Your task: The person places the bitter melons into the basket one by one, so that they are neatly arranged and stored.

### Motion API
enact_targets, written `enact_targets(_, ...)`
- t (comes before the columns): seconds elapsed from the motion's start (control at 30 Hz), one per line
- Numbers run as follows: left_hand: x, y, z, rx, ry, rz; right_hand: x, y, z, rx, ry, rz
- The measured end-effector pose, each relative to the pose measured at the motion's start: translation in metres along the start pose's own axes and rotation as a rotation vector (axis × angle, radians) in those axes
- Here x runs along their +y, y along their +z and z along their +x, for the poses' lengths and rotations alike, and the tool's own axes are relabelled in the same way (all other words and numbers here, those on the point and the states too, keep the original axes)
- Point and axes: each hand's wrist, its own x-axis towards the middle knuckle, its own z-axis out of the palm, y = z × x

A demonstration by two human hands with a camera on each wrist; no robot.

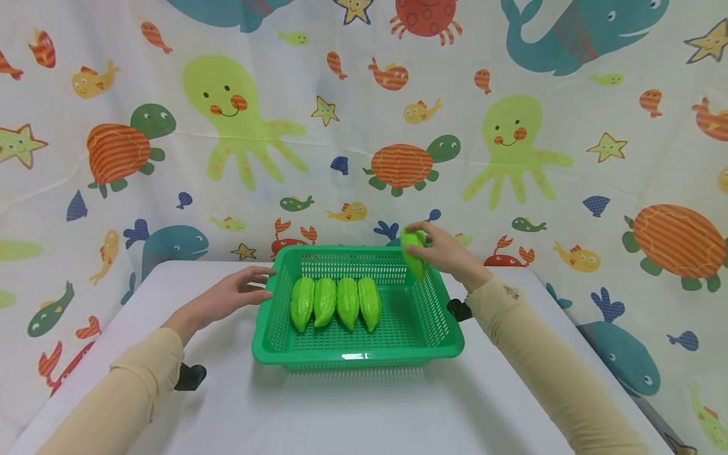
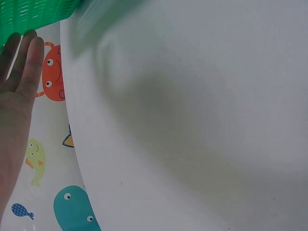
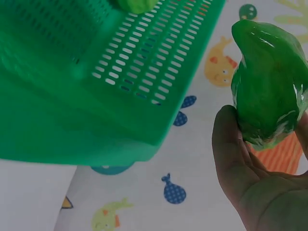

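Note:
A green plastic basket (image 1: 318, 357) with slotted sides stands on the white table. Several shiny green ribbed fruits (image 1: 325, 303) with pointed ends lie side by side in its left half. Over the back right corner of the basket, my right hand (image 1: 449, 253) grips another such green ribbed fruit (image 1: 414, 254) between thumb and fingers, its tip hanging downward. The right wrist view shows this fruit (image 3: 269, 82) raised outside the rim. My left hand (image 1: 236, 294) has its fingers extended, fingertips right at the basket's left rim.
The white table (image 1: 352, 417) extends to both sides and in front of the basket. Close behind it hangs a curtain (image 1: 352, 126) printed with sea animals. Dark wrist devices show below both sleeves.

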Motion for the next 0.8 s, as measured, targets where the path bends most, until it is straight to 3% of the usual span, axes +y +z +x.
enact_targets(0.37,-0.001,-0.001,0.001,0.001,-0.001,0.003,0.001,0.019,0.009,-0.066,0.054,0.011)
enact_targets(0.6,-0.001,0.0,0.001,-0.006,-0.002,-0.012,0.003,0.032,0.014,-0.118,0.097,-0.087)
enact_targets(0.8,-0.003,0.0,0.001,-0.006,0.0,-0.013,0.007,0.043,0.018,-0.154,0.064,-0.129)
